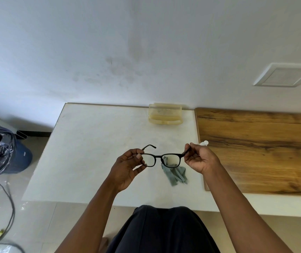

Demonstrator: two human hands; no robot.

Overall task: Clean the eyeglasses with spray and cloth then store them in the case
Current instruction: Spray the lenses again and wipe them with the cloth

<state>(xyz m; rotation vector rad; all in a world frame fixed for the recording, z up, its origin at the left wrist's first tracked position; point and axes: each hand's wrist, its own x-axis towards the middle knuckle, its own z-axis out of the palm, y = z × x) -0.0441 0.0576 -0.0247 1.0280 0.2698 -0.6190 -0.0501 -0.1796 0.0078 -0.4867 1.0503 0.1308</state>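
A: Eyeglasses (161, 157) sit in the air above the near half of the white table (91, 152), held at both ends. Left hand (127, 169) pinches the frame corner by its hinge, thumb on top. Right hand (198, 158) pinches the other temple near its hinge.

B: Handling?

A: Likely light. Thin dark frame, probably plastic, stiff across the front but weak at the hinges. Lenses scratch and smudge easily. Best hold is rim or temple, as now; fingers off the glass.

B: Rest of the kit?

A: Cloth (176, 173) lies crumpled on the table just below the glasses, soft, should bunch easily. Case (165, 114) stands open at the far edge. White spray bottle (204, 142) is mostly hidden behind the right hand, by the table's right edge next to the wooden board (264, 152).
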